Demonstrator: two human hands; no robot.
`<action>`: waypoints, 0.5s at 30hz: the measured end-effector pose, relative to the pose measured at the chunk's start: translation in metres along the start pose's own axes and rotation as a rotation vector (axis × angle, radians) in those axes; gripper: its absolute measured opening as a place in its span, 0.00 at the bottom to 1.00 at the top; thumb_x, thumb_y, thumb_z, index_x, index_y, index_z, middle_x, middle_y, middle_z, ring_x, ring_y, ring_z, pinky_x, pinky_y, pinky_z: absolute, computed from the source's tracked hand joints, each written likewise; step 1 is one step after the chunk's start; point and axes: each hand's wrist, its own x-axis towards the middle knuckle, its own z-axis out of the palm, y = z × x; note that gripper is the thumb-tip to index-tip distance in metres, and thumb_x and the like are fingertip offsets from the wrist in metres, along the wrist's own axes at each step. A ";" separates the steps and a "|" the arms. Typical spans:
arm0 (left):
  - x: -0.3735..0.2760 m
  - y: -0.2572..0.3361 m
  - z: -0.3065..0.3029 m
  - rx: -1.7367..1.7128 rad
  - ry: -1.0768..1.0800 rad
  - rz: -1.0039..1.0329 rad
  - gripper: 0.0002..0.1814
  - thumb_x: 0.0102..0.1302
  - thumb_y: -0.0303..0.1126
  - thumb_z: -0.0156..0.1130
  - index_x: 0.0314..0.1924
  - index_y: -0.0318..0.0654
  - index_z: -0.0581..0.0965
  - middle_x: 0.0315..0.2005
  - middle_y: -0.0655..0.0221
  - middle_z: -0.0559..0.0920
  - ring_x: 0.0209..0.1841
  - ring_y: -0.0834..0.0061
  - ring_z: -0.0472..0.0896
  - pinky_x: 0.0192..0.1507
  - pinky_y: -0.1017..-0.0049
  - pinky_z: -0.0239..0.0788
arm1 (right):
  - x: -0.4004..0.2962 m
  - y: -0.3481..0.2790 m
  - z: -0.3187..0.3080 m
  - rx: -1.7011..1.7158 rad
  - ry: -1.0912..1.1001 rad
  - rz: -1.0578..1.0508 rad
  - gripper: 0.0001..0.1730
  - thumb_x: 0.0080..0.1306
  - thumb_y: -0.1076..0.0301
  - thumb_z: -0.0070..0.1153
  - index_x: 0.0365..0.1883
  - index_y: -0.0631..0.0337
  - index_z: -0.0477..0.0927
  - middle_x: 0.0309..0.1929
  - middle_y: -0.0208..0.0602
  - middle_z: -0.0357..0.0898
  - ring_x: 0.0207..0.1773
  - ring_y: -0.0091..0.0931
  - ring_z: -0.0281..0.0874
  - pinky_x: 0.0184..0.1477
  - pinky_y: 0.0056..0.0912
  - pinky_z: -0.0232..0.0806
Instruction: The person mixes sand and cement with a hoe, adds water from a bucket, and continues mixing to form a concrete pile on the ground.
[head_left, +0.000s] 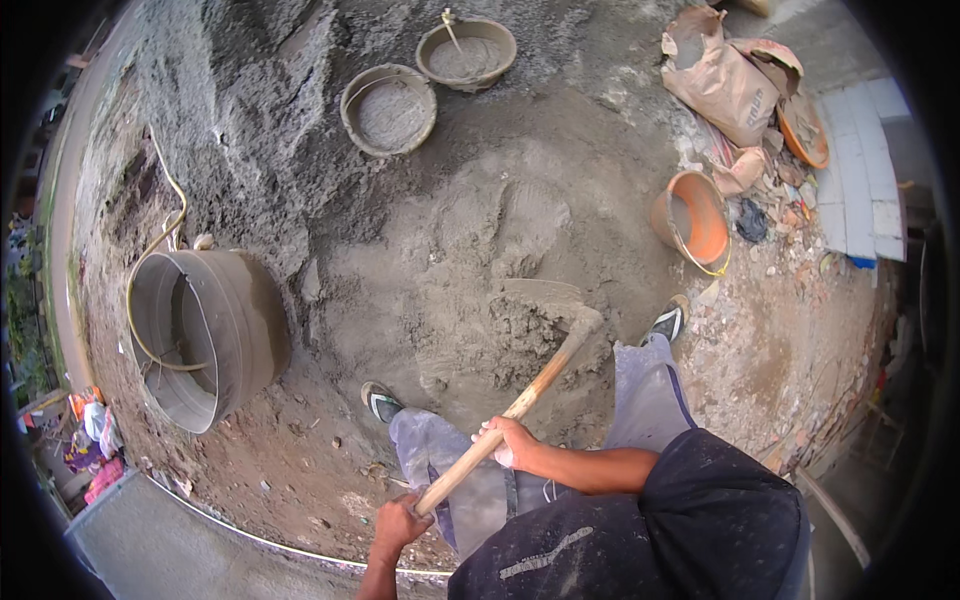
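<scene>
Both of my hands grip the wooden handle (536, 386) of a hoe. My left hand (397, 521) is closed round the butt end, and my right hand (508, 444) holds the shaft farther up. The hoe's blade (544, 292), coated in grey mortar, lies at the wet mortar (525, 330) on the ground between my feet. Part of the blade is hidden by the mix. Just past it spreads a smooth patch of wet mortar. My left shoe (382, 403) and right shoe (667, 321) stand on either side of the mix.
A large drum (247, 337) with a yellow hose (182, 199) stands left. Two mortar-filled pans (390, 146) (469, 79) sit ahead beside a sand heap (247, 105). At right are an orange bucket (705, 217), a torn cement bag (731, 94) and rubble (787, 195).
</scene>
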 end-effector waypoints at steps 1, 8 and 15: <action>-0.007 -0.012 0.001 -0.033 0.036 0.025 0.33 0.41 0.41 0.71 0.52 0.45 0.79 0.31 0.57 0.84 0.33 0.57 0.83 0.40 0.61 0.75 | -0.006 0.005 0.003 -0.056 -0.008 -0.001 0.08 0.57 0.68 0.54 0.33 0.59 0.70 0.33 0.37 0.71 0.44 0.37 0.76 0.50 0.45 0.68; -0.038 -0.025 -0.039 -0.358 -0.142 -0.109 0.31 0.42 0.39 0.69 0.51 0.42 0.79 0.27 0.50 0.82 0.33 0.55 0.83 0.40 0.64 0.74 | -0.020 0.052 0.032 -0.100 0.186 -0.139 0.13 0.59 0.69 0.55 0.40 0.62 0.67 0.36 0.39 0.71 0.44 0.40 0.76 0.51 0.46 0.69; 0.019 0.013 0.004 -0.235 -0.083 -0.132 0.27 0.45 0.39 0.68 0.47 0.39 0.80 0.31 0.45 0.82 0.38 0.51 0.82 0.44 0.61 0.73 | 0.090 0.003 0.002 0.005 0.268 -0.249 0.09 0.61 0.68 0.52 0.37 0.62 0.69 0.32 0.39 0.71 0.35 0.37 0.74 0.38 0.46 0.72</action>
